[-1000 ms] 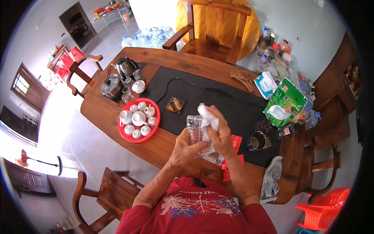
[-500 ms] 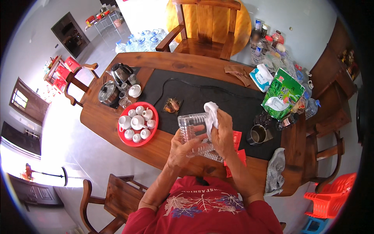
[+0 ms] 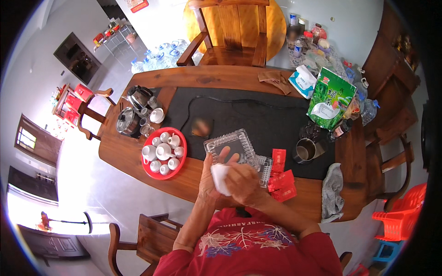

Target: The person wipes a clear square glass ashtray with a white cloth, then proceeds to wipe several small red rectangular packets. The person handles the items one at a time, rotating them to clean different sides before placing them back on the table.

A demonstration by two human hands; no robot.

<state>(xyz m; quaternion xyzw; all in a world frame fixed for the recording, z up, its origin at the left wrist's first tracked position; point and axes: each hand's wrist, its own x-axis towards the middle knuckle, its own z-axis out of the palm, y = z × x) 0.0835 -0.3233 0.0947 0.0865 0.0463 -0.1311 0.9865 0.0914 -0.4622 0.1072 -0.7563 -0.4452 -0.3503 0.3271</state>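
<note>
A clear plastic box (image 3: pixel 234 146) with ribbed edges is held over the table's near side by my left hand (image 3: pixel 208 179), whose fingers partly show through or against it. My right hand (image 3: pixel 245 183) is closed on a white cloth (image 3: pixel 220 178), pressing it toward my left palm and the box's near end. Part of the box's near edge is hidden by the cloth and hands. Beside it, a second clear plastic piece (image 3: pixel 264 172) lies on the table, close to several red packets (image 3: pixel 281 180).
To the left stands a red tray (image 3: pixel 146 166) of white teacups, near a kettle (image 3: pixel 139 97) and a pot (image 3: pixel 127 120). A green bag (image 3: pixel 329 99), metal cup (image 3: pixel 305 151) and grey towel (image 3: pixel 332 193) are on the right. A small dark dish (image 3: pixel 201 127) sits mid-table.
The plastic box has tipped from upright to flatter. My right hand and the cloth have come down and left, from the box's upper right side to its near end.
</note>
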